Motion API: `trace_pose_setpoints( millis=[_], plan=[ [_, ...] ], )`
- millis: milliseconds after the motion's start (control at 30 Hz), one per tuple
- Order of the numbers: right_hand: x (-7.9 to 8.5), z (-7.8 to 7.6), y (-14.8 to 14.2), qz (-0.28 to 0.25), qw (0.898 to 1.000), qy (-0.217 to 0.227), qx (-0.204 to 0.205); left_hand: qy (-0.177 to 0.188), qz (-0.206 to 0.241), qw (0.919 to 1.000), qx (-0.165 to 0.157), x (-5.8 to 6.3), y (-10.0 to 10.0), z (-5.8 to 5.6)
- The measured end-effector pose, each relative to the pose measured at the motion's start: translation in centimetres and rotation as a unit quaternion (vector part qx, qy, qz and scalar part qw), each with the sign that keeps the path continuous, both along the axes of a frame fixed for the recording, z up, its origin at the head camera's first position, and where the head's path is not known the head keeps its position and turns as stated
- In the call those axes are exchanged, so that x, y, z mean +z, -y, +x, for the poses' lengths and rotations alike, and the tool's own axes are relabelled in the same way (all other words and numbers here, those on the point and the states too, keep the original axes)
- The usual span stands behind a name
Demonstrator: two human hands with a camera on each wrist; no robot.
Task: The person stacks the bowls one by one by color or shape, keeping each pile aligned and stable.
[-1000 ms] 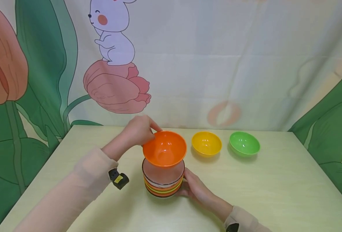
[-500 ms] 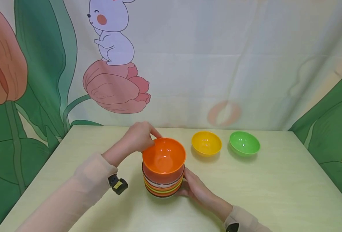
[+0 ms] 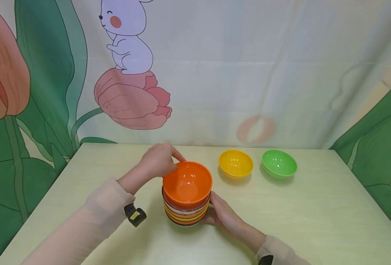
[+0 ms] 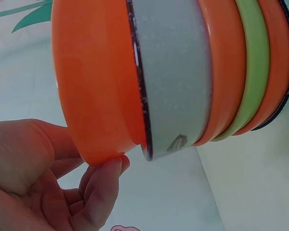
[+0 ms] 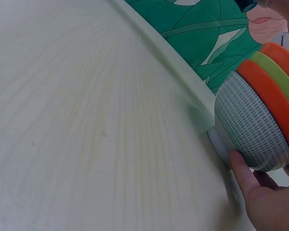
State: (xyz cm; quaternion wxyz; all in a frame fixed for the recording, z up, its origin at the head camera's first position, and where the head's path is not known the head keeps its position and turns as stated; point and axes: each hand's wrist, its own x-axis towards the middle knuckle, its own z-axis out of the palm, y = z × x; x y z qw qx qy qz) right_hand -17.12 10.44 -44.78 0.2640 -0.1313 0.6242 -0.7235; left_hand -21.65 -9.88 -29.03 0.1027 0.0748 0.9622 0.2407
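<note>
Left hand (image 3: 158, 160) pinches rim of orange bowl (image 3: 187, 183), its base hidden inside bowl stack (image 3: 186, 215), mid-tabletop (image 3: 314, 213). Right hand (image 3: 226, 213) grips patterned bottom bowl (image 5: 250, 125), some fingers out of sight behind it. Yellow bowl (image 3: 236, 164), green bowl (image 3: 279, 164) near far edge. Near edge cut off.

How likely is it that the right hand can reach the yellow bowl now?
Probably yes. In the head view, nothing stands between the right hand and the yellow bowl, but the hand holds the bowl stack and would first have to leave it.
</note>
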Motion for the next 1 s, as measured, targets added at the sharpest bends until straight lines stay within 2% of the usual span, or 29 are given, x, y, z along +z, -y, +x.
trace_pose_setpoints(
  millis=[433, 1000],
  plan=[
    [-0.2, 0.0, 0.0, -0.004, 1.0, -0.002, -0.003, -0.033, -0.013, 0.9993, -0.01, -0.6, 0.1, 0.3],
    [0.0, 0.0, -0.1, 0.009, 1.0, -0.003, -0.004, -0.025, -0.011, 0.9996, 0.0, -1.4, 0.3, 0.3]
  ],
)
